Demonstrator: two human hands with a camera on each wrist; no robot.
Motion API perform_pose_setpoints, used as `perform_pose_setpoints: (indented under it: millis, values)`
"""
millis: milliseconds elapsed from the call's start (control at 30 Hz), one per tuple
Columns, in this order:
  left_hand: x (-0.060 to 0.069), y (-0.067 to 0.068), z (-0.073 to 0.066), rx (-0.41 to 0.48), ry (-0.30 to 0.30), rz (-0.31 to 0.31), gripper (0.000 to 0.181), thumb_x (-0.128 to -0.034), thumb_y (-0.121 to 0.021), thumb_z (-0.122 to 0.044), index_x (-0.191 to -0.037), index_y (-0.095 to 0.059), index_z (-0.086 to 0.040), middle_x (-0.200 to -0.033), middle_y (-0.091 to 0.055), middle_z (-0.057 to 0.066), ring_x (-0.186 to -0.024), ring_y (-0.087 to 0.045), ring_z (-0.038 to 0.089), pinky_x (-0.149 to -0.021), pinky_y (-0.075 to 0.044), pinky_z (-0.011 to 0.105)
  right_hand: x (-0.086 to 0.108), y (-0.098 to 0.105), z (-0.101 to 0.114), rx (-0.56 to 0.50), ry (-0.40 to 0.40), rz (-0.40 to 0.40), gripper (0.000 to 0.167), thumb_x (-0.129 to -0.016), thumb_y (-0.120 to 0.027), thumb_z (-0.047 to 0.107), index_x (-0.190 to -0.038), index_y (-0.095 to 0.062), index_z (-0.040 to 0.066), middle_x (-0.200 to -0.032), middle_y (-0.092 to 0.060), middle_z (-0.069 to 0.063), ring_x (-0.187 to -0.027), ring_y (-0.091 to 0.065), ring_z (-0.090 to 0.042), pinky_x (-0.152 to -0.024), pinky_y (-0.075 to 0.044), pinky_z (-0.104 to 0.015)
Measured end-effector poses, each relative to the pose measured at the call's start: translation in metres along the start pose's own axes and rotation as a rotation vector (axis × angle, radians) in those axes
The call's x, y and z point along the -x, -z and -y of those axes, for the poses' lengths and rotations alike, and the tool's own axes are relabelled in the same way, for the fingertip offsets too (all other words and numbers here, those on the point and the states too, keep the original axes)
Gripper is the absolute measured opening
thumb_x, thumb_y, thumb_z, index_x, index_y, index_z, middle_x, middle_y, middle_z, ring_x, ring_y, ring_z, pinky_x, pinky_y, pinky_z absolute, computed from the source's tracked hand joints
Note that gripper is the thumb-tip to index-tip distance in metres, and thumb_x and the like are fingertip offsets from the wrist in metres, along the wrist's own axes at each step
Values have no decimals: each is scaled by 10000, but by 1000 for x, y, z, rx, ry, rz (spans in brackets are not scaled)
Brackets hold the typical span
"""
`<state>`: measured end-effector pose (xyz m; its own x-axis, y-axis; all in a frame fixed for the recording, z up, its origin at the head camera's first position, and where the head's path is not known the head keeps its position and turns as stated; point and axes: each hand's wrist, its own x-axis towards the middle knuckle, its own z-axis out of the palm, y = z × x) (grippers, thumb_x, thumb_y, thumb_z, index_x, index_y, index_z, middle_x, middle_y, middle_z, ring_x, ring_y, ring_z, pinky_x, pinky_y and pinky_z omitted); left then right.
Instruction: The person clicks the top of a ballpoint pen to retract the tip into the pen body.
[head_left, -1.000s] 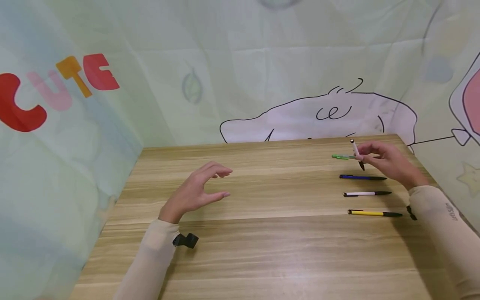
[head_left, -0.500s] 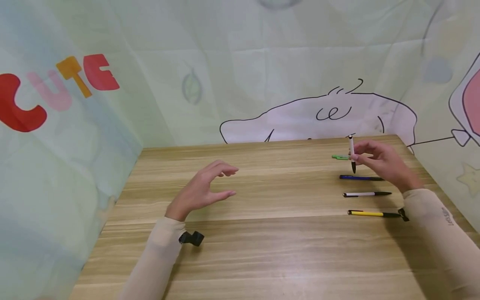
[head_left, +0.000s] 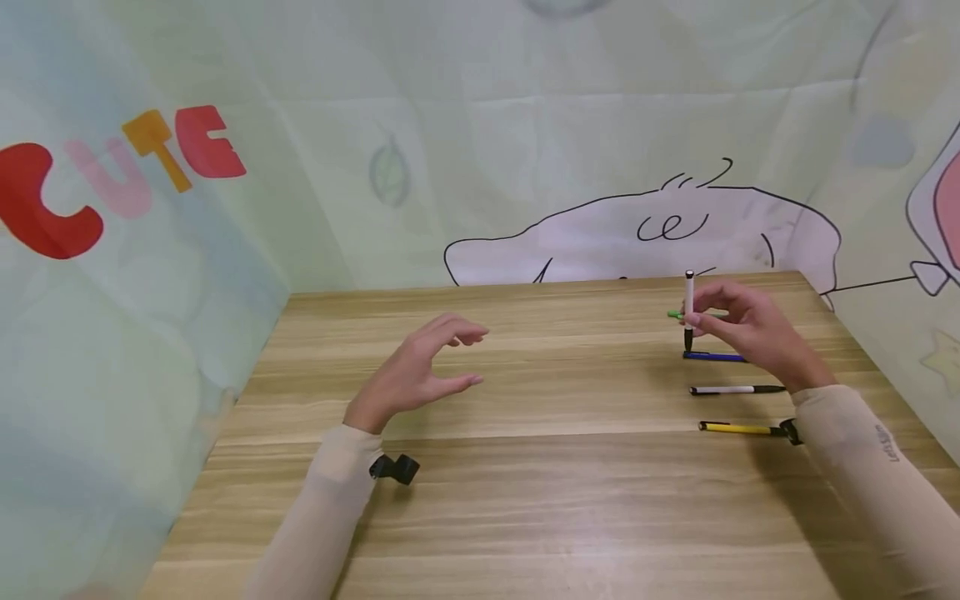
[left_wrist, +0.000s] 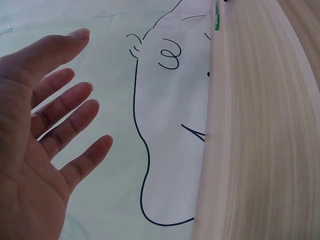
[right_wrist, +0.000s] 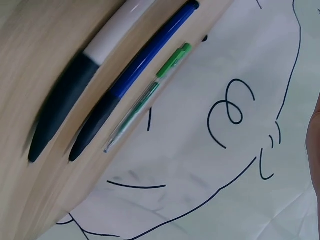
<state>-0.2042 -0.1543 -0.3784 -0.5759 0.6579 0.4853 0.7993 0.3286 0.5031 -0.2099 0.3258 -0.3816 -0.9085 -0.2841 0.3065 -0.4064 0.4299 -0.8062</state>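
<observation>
My right hand (head_left: pixel 746 329) pinches a white pen (head_left: pixel 689 300) between thumb and fingers, upright with its black grip end down. That pen's lower end shows just above the left end of a blue pen (right_wrist: pixel 145 55); whether they touch I cannot tell. Behind the hand lies a green pen (right_wrist: pixel 172 60), partly hidden in the head view. Nearer the front are a second white pen (head_left: pixel 727 389) and a yellow pen (head_left: pixel 735 427), whose right end the wrist camera covers. My left hand (head_left: pixel 420 362) hovers over the table's left half, fingers apart from the thumb and holding nothing.
The wooden table (head_left: pixel 525 500) ends at the back against a printed cloth (head_left: pixel 465 167) with a cartoon drawing. More cloth (head_left: pixel 150 333) hangs along the left side, and the right side also has it. A black wrist camera (head_left: pixel 395 468) sits on the left sleeve.
My right hand has moved left and slightly nearer with the white pen, which has turned from tilted to upright. The left hand has drifted a little right. The pens on the table lie still.
</observation>
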Motion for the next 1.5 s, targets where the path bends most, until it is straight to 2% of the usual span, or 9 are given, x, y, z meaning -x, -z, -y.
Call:
perform_pose_setpoints:
  millis: [167, 500, 733, 867, 1133, 1367, 1500]
  values:
    - [-5, -2, 0, 5, -11, -14, 572, -841, -848, -162, -1353, -601, -100, -1254, -644, 12, -1160, -611, 195, -954, -544, 408, -2, -6, 8, -60, 56, 22, 171, -965, -662, 2, -1133, -632, 17, -1069, -679, -154, -922, -724, -138, -754, -621, -292]
    - [-16, -8, 0, 30, -62, -39, 575, -837, -848, -139, -1352, -597, -86, -1238, -649, 28, -1157, -603, 179, -951, -543, 420, -4, -22, 21, -213, 106, 69, 170, -950, -647, -66, -1116, -621, -45, -1047, -687, -177, -923, -724, -173, -733, -620, -293]
    - [-22, -9, -1, 22, -76, -44, 575, -834, -850, -149, -1344, -597, -73, -1226, -655, 43, -1148, -607, 190, -954, -540, 371, -7, -34, 32, -242, 151, 77, 167, -943, -642, -91, -1102, -624, -46, -1021, -689, -145, -908, -722, -164, -732, -621, -291]
    - [-24, -11, -1, 28, -86, -48, 577, -837, -847, -148, -1350, -593, -69, -1243, -651, 47, -1152, -605, 199, -952, -544, 405, -9, -41, 36, -267, 176, 90, 177, -936, -643, -103, -1103, -623, -48, -1027, -681, -140, -916, -717, -182, -731, -623, -302]
    - [-31, -14, -4, 45, -97, -85, 571, -834, -847, -143, -1344, -598, -80, -1260, -633, 34, -1122, -594, 208, -974, -527, 333, -12, -55, 41, -319, 192, 121, 199, -927, -644, -120, -1107, -616, -40, -1033, -661, -145, -925, -704, -242, -749, -625, -327]
    - [-38, -19, -8, 56, -114, -102, 579, -831, -846, -125, -1349, -595, -63, -1219, -642, 50, -1100, -599, 225, -939, -549, 429, -13, -62, 44, -320, 196, 130, 198, -934, -645, -105, -1114, -607, -34, -1062, -632, -135, -928, -690, -218, -749, -621, -302]
    - [-42, -22, -11, 68, -116, -101, 593, -835, -843, -124, -1366, -584, -71, -1212, -636, 52, -1100, -598, 224, -942, -550, 423, -14, -66, 45, -350, 197, 144, 195, -930, -643, -116, -1102, -601, -36, -1066, -617, -145, -926, -686, -215, -755, -622, -302]
